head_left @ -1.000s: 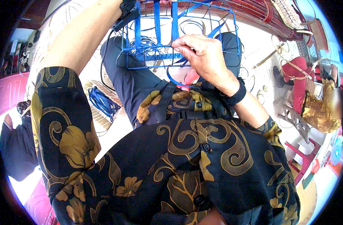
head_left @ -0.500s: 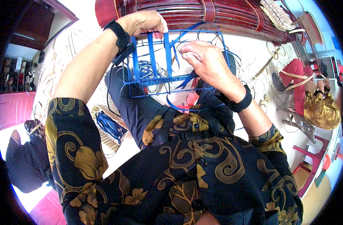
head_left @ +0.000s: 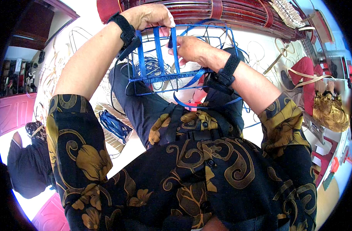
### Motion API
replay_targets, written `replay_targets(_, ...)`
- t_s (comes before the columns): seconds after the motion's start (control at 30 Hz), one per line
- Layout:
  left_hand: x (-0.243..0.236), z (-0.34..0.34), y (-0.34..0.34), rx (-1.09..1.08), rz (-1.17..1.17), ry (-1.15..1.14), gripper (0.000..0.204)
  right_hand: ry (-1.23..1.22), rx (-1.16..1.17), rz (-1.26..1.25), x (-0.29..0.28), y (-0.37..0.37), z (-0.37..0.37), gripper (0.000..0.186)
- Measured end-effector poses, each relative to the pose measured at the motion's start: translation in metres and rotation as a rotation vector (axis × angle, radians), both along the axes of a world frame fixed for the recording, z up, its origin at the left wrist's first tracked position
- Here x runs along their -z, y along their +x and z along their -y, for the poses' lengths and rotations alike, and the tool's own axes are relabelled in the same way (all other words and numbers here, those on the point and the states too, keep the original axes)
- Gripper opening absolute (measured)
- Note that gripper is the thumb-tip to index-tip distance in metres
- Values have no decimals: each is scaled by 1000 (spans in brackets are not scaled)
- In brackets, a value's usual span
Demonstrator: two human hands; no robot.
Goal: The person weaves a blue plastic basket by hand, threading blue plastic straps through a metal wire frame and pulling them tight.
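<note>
A rectangular wire frame (head_left: 160, 79) wrapped with flat blue strips rests over my knees. Several blue strips run across it from the far edge to the near one. My left hand (head_left: 154, 16) is closed at the far edge, pinching the top of the rightmost crossing strip (head_left: 177, 66). Against the upper part of that same strip is my right hand (head_left: 194, 48), fingers curled round it and partly hidden behind. A loose blue tail (head_left: 195, 79) hangs from the frame's near side and loops toward my lap.
Beyond the frame stands a dark red slatted piece of furniture (head_left: 191, 10). A bundle of blue strips (head_left: 115, 126) lies left of my legs. Pale strips (head_left: 277, 61) curl on the floor at right. One person (head_left: 329, 109) is at right, another (head_left: 29, 165) at left.
My right hand has moved left, from above the frame's right part to the rightmost crossing strip. The frame has shifted slightly; my left hand stays at its far edge.
</note>
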State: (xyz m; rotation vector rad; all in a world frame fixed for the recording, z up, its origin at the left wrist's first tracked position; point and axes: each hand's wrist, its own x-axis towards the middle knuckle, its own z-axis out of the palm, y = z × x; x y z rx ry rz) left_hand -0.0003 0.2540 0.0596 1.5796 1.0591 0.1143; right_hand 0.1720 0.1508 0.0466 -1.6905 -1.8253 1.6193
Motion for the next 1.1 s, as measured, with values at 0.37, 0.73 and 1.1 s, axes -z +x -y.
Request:
replay_targets(0.37, -12, 5, 3, 23, -17, 10, 14, 448, -348, 219, -13, 28, 33, 21)
replay_targets(0.73, -1, 2, 0, 109, -13, 159, 17, 769, -366, 192, -19, 40, 62, 18)
replay_targets(1.1, -24, 51, -4, -80, -268, 856, 25, 233, -520, 129, -32, 37, 28, 15)
